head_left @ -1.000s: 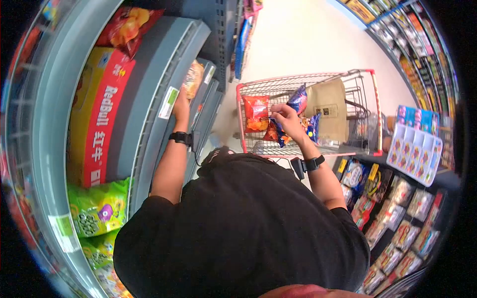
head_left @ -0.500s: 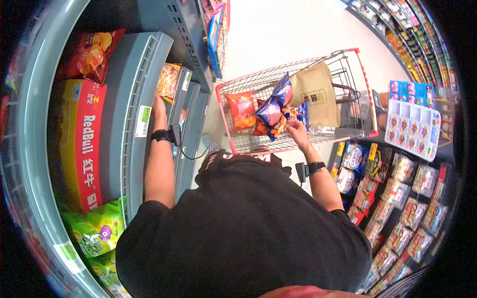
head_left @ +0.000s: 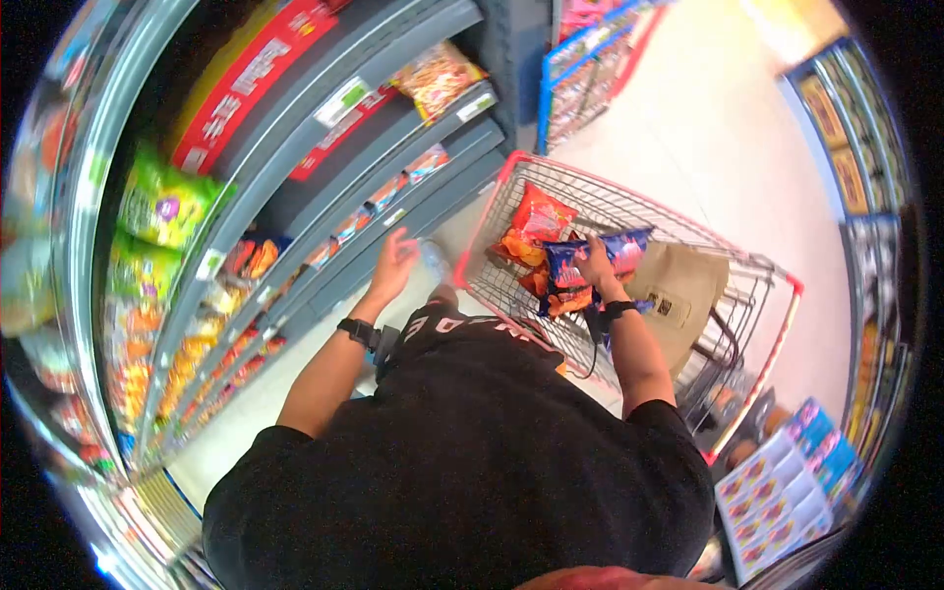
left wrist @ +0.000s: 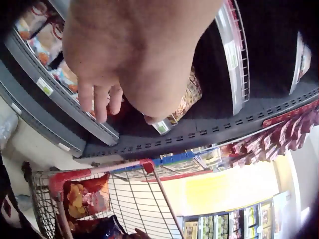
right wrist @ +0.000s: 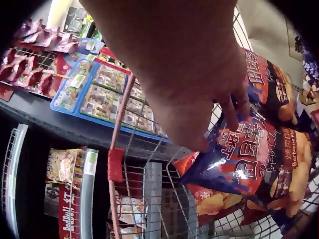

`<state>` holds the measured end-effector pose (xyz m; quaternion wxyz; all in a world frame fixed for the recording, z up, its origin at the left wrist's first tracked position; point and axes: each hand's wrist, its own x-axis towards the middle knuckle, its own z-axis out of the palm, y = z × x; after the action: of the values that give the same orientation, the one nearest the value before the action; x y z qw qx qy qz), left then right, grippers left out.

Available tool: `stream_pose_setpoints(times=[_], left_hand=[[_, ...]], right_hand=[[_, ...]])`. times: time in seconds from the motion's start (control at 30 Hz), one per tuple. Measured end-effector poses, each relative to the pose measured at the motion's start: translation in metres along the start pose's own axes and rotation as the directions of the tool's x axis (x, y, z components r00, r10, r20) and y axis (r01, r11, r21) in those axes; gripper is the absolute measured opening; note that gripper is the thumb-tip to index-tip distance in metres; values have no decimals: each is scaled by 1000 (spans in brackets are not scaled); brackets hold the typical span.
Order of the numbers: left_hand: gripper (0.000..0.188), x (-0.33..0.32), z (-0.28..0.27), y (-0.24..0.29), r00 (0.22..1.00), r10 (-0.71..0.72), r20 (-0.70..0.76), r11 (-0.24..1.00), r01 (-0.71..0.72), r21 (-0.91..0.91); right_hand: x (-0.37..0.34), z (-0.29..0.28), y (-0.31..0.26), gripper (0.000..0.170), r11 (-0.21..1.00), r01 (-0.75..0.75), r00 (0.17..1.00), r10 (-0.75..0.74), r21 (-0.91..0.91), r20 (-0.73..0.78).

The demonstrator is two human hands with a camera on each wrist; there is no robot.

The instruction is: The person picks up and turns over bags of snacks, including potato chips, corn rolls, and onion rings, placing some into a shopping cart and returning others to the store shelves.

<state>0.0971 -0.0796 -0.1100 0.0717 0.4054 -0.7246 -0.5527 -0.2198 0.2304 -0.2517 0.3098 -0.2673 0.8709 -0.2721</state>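
Observation:
In the head view the left hand hangs in the air beside the shelves, fingers loosely bent and nothing in it. A yellow-red packet lies on a shelf beyond it; in the left wrist view the palm partly hides this packet. Over the cart, the right hand grips a blue chip bag. From the right wrist, this bag shows its printed front, with thumb and fingers at its upper edge. The hand hides part of that edge. A red chip bag lies beside it.
The shopping cart, with a brown paper bag in it, stands in front of the body. Shelves with green bags run along the left. A blue-framed display stands beyond the cart, and a white tray is at lower right.
The view has turned. The left hand has come away from the yellow-red packet, which stays on the shelf. The right hand has moved onto the blue chip bag and taken hold of it.

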Motion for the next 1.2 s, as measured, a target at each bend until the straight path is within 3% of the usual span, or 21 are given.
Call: stream_pose_setpoints(times=[0.07, 0.13, 0.2, 0.27, 0.33, 0.4, 0.47, 0.5, 0.53, 0.6, 0.73, 0.8, 0.87, 0.9, 0.93, 0.97, 1.0, 1.1, 1.17, 1.2], left_hand=[[53, -35, -5, 1, 998, -44, 38, 999, 44, -3], [52, -55, -12, 8, 995, -60, 74, 998, 59, 19], [51, -71, -15, -3, 998, -62, 11, 995, 63, -75], [51, -83, -18, -6, 994, -105, -40, 990, 100, -104], [53, -93, -19, -21, 993, -86, -82, 986, 73, -153], [54, -104, -18, -34, 993, -40, -111, 977, 15, -213], [54, -117, -25, -36, 992, -60, -109, 973, 33, -228], [54, -125, -30, -37, 992, -69, -103, 970, 43, -239], [54, -133, -35, -42, 992, -81, -99, 967, 54, -251], [53, -146, -43, -66, 983, -92, -161, 951, 39, -308], [52, -179, -62, -95, 965, -128, -230, 926, 32, -377], [51, -188, -75, -107, 964, -133, -228, 915, 31, -402], [50, -195, -83, -116, 964, -152, -218, 901, 44, -432], [49, -197, -89, -115, 963, -164, -215, 894, 53, -445], [49, -197, -93, -117, 961, -176, -213, 887, 61, -457], [48, -197, -95, -121, 965, -177, -194, 880, 67, -469], [48, -196, -97, -126, 968, -177, -177, 875, 73, -479], [45, -193, -99, -134, 978, -170, -124, 873, 91, -478], [43, -189, -96, -135, 981, -161, -107, 879, 93, -467], [41, -187, -93, -135, 982, -157, -104, 883, 93, -460]], right_hand=[[13, 10, 8, 68, 1000, 17, 1000, -17, 1, -2], [32, 30, 38, 66, 965, 198, 979, -201, -170, -1], [53, 42, 61, 59, 972, 148, 966, -181, 183, 183], [60, 40, 77, 47, 955, 234, 930, -165, -182, 328], [41, 29, 51, 34, 961, 144, 945, -63, -235, 322], [32, 28, 55, 29, 893, 399, 871, -297, -210, 392], [29, 30, 60, 29, 809, 483, 828, -299, -335, 474], [25, 33, 64, 29, 810, 429, 861, -233, -400, 452], [43, 48, 112, 26, 700, 589, 780, -362, -404, 510], [31, 45, 106, 24, 766, 450, 856, -224, -459, 466], [-4, 30, 46, 20, 652, 505, 819, -153, -566, 554], [-5, 42, 60, 19, 495, 650, 737, -224, -576, 638], [5, 55, 91, 19, 180, 826, 563, -297, -534, 771], [-5, 47, 72, 18, -55, 903, 406, -218, -427, 887], [-25, 40, 49, 18, 439, 743, 594, -85, -505, 800], [-46, 33, 23, 20, 802, 365, 745, 53, -473, 665], [-69, 23, -22, 26, 836, -500, 657, 537, -227, 529], [-95, 14, -29, 29, 880, -456, 651, 433, -134, 623], [-108, -1, -30, 28, 933, -361, 714, 279, -5, 643], [-107, -1, -24, 30, 930, -367, 755, 306, -13, 579]])
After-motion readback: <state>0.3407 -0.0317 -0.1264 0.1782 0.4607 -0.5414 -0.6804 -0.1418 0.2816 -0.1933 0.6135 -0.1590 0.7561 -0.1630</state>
